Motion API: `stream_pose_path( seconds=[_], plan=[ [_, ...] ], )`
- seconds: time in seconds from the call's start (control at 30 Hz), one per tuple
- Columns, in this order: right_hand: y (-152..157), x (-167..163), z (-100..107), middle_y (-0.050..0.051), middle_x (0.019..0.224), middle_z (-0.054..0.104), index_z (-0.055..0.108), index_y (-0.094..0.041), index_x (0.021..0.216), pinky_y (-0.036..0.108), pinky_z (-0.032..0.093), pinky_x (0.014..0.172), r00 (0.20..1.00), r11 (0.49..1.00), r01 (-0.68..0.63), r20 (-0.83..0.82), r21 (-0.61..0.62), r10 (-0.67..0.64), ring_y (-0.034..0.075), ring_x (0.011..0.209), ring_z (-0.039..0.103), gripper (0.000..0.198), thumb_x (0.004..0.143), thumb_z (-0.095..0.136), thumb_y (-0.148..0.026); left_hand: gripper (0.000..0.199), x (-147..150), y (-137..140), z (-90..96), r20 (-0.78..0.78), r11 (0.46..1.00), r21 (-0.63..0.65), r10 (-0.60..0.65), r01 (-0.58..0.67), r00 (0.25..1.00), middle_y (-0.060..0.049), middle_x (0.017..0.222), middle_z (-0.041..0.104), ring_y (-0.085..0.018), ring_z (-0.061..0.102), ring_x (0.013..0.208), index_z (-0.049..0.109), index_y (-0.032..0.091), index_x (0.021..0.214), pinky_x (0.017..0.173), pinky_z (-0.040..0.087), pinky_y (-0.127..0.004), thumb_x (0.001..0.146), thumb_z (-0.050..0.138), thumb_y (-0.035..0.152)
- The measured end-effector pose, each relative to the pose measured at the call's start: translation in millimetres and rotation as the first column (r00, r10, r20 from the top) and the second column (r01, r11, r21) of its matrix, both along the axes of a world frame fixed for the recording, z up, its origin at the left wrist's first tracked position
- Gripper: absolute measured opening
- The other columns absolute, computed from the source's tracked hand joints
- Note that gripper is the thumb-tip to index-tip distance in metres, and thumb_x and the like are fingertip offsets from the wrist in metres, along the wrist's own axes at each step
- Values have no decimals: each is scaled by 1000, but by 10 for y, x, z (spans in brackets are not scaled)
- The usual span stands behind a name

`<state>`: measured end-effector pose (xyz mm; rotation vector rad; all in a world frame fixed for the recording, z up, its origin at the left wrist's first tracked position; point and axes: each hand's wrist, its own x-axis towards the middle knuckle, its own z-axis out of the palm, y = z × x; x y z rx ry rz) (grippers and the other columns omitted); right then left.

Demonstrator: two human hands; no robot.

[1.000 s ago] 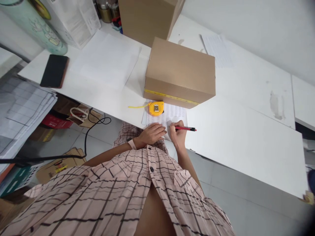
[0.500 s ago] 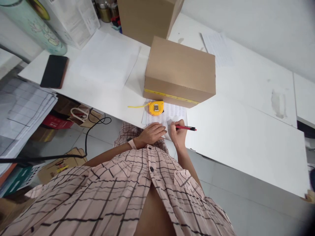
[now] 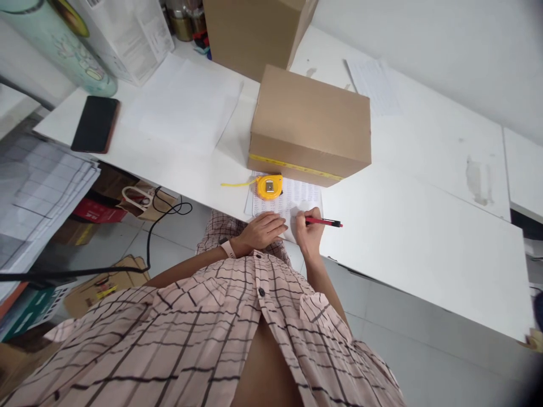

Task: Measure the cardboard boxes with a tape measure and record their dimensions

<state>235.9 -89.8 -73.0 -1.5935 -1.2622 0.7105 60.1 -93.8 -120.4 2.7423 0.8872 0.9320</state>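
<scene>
My right hand (image 3: 309,233) is closed round a red and black pen (image 3: 326,221), its fingers resting on a printed sheet of paper (image 3: 303,195) at the table's near edge. The pen's tip is hidden by the fingers. Flat on the lower left part of the sheet lies my left hand (image 3: 265,229), fingers stretched out and holding nothing. A yellow tape measure (image 3: 269,186) sits on the paper just beyond that hand, a short piece of its tape out to the left. Behind the sheet stands a closed cardboard box (image 3: 311,118) with a yellow strip along its front.
A larger cardboard box (image 3: 254,34) stands farther back. To the left are blank white papers (image 3: 186,102), a dark phone (image 3: 96,124) and a pale green bottle (image 3: 63,51). Another printed sheet (image 3: 373,85) lies at the back right. A black cable (image 3: 148,237) hangs below the table.
My right hand has shifted slightly to the right with the pen, over the paper. My left hand, the tape measure and the boxes stay in place.
</scene>
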Motion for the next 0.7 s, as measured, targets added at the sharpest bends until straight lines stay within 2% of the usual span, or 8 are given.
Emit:
stream_pose_path(
  seconds=[0.23,0.43,0.7],
  plan=[
    [-2,-3,-28,-7,61,44,42,-24,71,26,36,58,993,993,-116,-27,-13,116,11,57,42,26,89,58,-33,34,-7,-3,-1,43,998,63,17,-20,999,-12,119,73,-25,65,117,67,14,121,107,52,-45,102,52,38],
    [4,-1,-42,-7,62,44,42,-23,71,27,36,58,990,990,-140,18,-15,140,11,57,42,26,89,58,-33,36,-9,-1,-32,35,1000,-10,0,0,999,-13,120,73,-25,63,121,66,15,125,109,50,-47,104,48,39],
    [1,-4,-47,-7,60,41,41,-24,71,27,35,57,987,988,-157,27,-2,157,11,56,41,26,88,58,-31,35,-4,-4,-9,51,998,52,14,-17,999,-12,119,74,-25,65,118,66,13,124,107,53,-47,103,51,38]
  ],
)
